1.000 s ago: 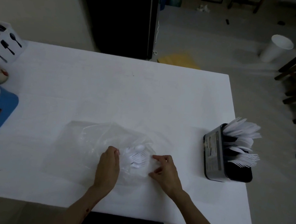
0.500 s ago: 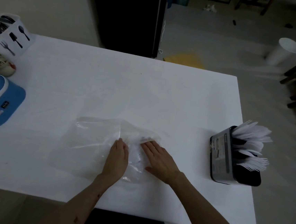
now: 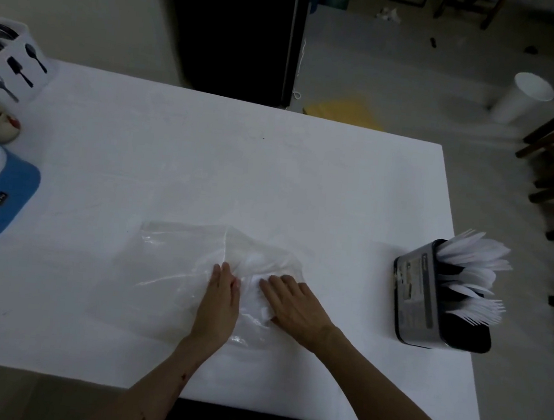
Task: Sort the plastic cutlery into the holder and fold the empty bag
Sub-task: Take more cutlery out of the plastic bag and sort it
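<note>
Two hands are laid on the clear plastic bag (image 3: 188, 269), which lies flat near the front edge of the table (image 3: 205, 169), about midway along it. The left hand (image 3: 221, 301) is pressed palm-down with straight fingers; the right hand (image 3: 293, 304) is spread over a small whitish lump under the film, and nothing is seen to be pinched. What that lump is cannot be told with certainty; a few pieces of cutlery may be left inside. If so, folding would be attempted too soon, and the pieces could be trapped or tines pushed through the thin film. The slippery bag could also be slid toward the front edge by the pressing. The holder (image 3: 429, 302) stands at the right edge near the front corner, already crowded with white cutlery (image 3: 472, 279); it could be tipped off by a careless reach.
</note>
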Tool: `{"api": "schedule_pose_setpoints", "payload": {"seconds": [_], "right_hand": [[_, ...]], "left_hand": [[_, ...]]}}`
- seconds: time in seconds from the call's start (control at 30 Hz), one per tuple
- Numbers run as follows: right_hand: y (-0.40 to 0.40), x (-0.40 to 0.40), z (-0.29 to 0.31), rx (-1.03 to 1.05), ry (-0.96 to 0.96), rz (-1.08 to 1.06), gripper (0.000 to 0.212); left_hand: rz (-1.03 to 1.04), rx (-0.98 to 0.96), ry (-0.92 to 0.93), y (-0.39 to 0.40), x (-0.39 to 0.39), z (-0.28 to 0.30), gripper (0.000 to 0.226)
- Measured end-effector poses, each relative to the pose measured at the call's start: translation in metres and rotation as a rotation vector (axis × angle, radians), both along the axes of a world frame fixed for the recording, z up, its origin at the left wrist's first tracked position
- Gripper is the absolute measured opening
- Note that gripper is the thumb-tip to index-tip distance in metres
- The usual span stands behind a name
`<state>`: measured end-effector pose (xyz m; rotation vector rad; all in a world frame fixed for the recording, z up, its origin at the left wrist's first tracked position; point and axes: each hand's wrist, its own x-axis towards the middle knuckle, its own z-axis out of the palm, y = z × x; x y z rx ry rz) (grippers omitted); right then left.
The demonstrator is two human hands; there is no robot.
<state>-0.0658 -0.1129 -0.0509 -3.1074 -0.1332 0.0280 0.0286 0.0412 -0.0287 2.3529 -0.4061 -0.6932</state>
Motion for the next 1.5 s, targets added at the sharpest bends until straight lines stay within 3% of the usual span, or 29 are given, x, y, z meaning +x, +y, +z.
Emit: {"api": "schedule_pose_setpoints", "payload": {"seconds": [0.13, 0.33, 0.57, 0.73, 1.0, 1.2, 1.27, 1.4, 1.5], "right_hand": [[0.001, -0.007, -0.003, 0.005, -0.01, -0.045, 0.045], [0.006, -0.011, -0.006, 0.012, 0.07, -0.065, 0.064], [-0.007, -0.033, -0.007, -0.065, -0.06, -0.136, 0.03], [-0.03, -0.054, -0.002, -0.076, -0.039, -0.243, 0.034], [-0.071, -0.067, 0.004, 0.075, 0.133, -0.439, 0.063], [-0.054, -0.05, 0.015, 0.077, 0.187, -0.307, 0.1], [-0.037, -0.048, 0.01, 0.051, 0.176, -0.196, 0.095], [-0.027, -0.05, -0.012, -0.026, 0.093, -0.147, 0.061], [-0.047, -0.057, -0.016, -0.092, 0.071, -0.113, 0.056]], "left_hand": [[-0.094, 0.049, -0.084, 0.0, -0.003, -0.007, 0.051], [-0.138, 0.089, -0.163, 0.005, -0.004, -0.025, 0.055], [-0.072, 0.056, -0.161, 0.009, -0.003, -0.028, 0.067], [-0.097, 0.146, -0.27, 0.017, 0.013, -0.034, 0.065], [-0.054, 0.228, -0.308, 0.04, 0.043, -0.035, 0.067], [-0.019, 0.236, -0.304, 0.033, 0.037, -0.035, 0.07], [-0.009, 0.201, -0.305, 0.034, 0.036, -0.034, 0.07], [-0.003, 0.126, -0.29, 0.035, 0.033, -0.031, 0.07], [-0.02, 0.104, -0.288, 0.036, 0.034, -0.03, 0.057]]}}
